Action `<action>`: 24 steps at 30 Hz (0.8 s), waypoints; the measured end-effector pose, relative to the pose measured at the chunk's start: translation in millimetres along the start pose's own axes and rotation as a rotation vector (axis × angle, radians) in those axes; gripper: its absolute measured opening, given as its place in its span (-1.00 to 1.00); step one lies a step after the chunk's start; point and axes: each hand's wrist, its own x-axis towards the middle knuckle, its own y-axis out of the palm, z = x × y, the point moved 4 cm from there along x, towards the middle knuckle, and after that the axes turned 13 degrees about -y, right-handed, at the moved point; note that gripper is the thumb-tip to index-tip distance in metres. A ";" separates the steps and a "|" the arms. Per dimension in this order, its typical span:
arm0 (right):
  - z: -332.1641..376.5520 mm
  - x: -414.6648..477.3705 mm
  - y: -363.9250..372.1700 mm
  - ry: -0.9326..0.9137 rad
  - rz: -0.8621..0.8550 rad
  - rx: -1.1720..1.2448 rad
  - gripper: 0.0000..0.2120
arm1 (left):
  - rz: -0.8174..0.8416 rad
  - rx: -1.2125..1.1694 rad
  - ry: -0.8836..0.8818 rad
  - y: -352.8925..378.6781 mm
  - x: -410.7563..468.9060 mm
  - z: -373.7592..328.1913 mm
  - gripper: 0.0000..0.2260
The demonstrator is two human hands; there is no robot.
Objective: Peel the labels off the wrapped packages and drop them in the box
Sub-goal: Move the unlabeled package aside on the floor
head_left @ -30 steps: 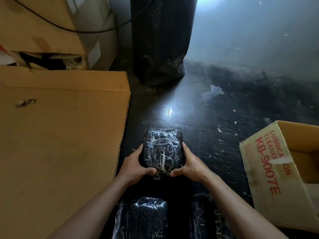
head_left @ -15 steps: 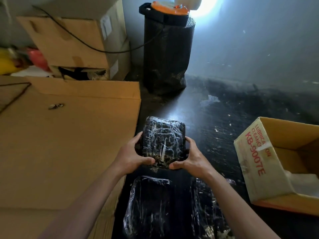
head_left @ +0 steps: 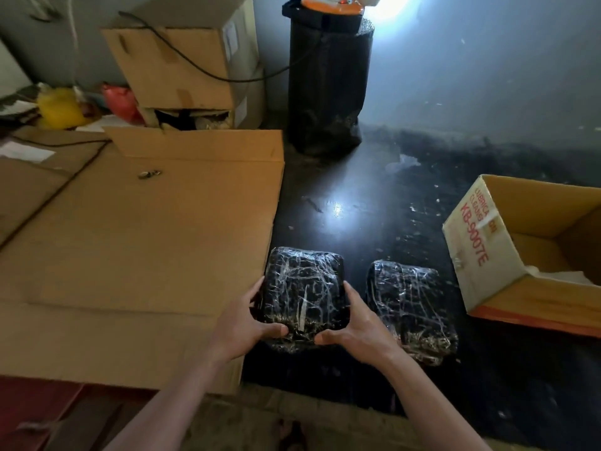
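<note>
Since the earlier frame, view pulled back; second package (head_left: 411,309) now lies on the dark worktop (head_left: 364,203) right of the held one. Both forearms reach in from bottom of frame. Left hand (head_left: 242,323) and right hand (head_left: 353,325) grip the wrapped package (head_left: 304,292) at lower centre, thumbs on its near edge, fingers along its sides. Open box (head_left: 481,242) sits at right edge. Flat cardboard (head_left: 136,255) fills left.

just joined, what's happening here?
A person holds a black plastic-wrapped package in both hands, left hand and right hand gripping its sides above the dark floor. A second wrapped package lies beside it to the right. The open cardboard box sits further right. No label is visibly being peeled.
</note>
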 end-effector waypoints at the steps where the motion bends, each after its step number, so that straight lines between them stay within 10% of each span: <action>1: -4.4 -7.1 8.4 0.019 0.001 -0.006 0.18 | 0.012 -0.001 -0.028 4.4 -3.8 8.5 0.16; 24: -28.2 -11.7 29.3 0.033 -0.055 0.007 0.09 | -0.040 0.088 -0.007 17.7 4.4 21.3 0.04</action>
